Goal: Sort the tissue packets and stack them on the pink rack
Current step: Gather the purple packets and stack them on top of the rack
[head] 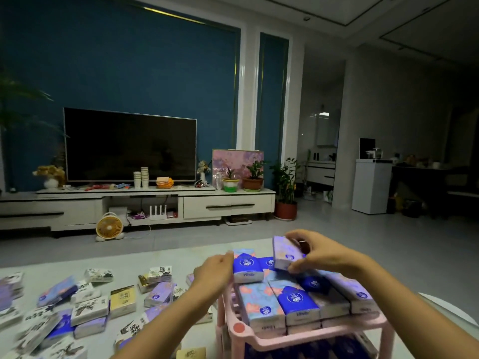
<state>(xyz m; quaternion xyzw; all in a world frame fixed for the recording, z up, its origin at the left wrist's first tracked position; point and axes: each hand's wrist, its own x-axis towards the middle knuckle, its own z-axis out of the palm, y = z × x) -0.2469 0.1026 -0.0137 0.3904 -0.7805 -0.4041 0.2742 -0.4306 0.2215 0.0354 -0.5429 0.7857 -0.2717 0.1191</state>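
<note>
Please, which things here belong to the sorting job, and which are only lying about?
Job: pink rack; stacked packets on it; purple packet in the right hand; left hand at the stack; loose packets on the table.
Lying about: television; paper cups; small fan; potted plants.

Right hand (321, 251) pinching a lilac tissue packet (287, 253) above blue packets stacked on the pink rack (261, 338), left hand (216, 273) against a blue packet (247, 266), loose packets (85, 304) scattered on the table, dark television (129, 146) behind
</note>
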